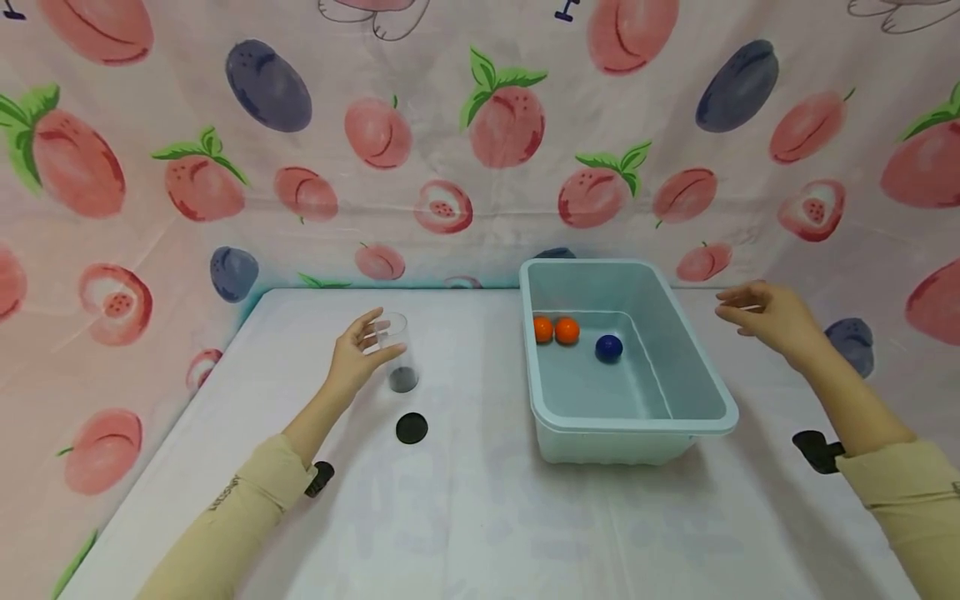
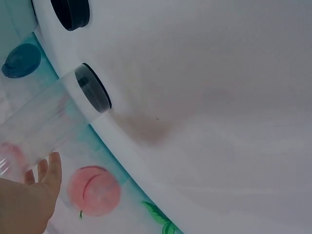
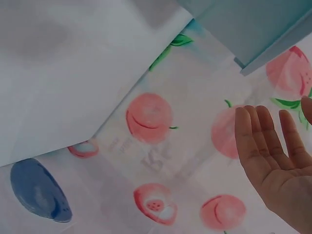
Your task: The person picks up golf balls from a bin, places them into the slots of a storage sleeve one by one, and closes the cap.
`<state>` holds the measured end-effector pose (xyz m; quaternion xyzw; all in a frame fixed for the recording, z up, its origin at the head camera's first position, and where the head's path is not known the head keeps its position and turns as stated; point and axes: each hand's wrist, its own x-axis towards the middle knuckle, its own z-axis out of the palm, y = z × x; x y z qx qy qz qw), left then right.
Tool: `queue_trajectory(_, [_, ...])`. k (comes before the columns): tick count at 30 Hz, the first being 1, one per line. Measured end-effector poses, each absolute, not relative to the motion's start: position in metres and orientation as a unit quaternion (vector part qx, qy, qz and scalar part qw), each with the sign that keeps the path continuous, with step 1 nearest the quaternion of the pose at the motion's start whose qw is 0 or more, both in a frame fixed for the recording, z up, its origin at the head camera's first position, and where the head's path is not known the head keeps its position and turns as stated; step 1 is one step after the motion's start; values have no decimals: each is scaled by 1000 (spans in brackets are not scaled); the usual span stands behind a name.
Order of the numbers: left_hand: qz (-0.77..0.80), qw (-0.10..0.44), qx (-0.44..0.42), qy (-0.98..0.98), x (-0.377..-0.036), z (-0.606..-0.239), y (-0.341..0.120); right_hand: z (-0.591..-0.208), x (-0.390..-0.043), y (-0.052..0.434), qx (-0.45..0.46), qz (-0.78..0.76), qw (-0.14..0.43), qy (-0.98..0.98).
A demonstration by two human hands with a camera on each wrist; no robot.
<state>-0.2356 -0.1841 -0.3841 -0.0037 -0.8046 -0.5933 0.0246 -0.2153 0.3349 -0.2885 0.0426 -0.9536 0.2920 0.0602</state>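
Note:
A clear plastic jar [image 1: 401, 354] with a dark base stands on the white table, left of centre. My left hand [image 1: 356, 354] holds it near the top, thumb on the near side and fingers on the far side. In the left wrist view, the fingers [image 2: 53, 178] lie against the clear wall of the jar [image 2: 58, 114]; the thumb is out of sight there. A round black lid [image 1: 412, 427] lies in front of the jar. Beyond the right side of a pale blue tub [image 1: 633, 425], my right hand [image 1: 772, 321] hovers with loosely bent fingers, holding nothing.
Inside the tub are two orange balls [image 1: 567, 331] on the left and a dark blue ball [image 1: 609, 348] near the middle. A fruit-print cloth [image 1: 442, 125] hangs behind the white table [image 1: 480, 517]. Black wrist mounts sit below both forearms.

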Motion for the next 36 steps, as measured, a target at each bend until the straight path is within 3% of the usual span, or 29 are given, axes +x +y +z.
queue_trajectory(9, [-594, 53, 21, -802, -236, -387, -178, -271, -215, 316, 70, 279, 51, -956])
queue_trajectory(15, [-594, 63, 10, -802, -236, -391, -180, -260, -221, 303, 74, 268, 19, -960])
queue_trajectory(23, [-589, 84, -6, -804, -241, -394, -181, -249, -234, 282, 110, 253, 17, -961])
queue_trajectory(36, [-578, 83, -24, -812, -240, -395, -184, -237, -254, 245, 155, 207, -26, -966])
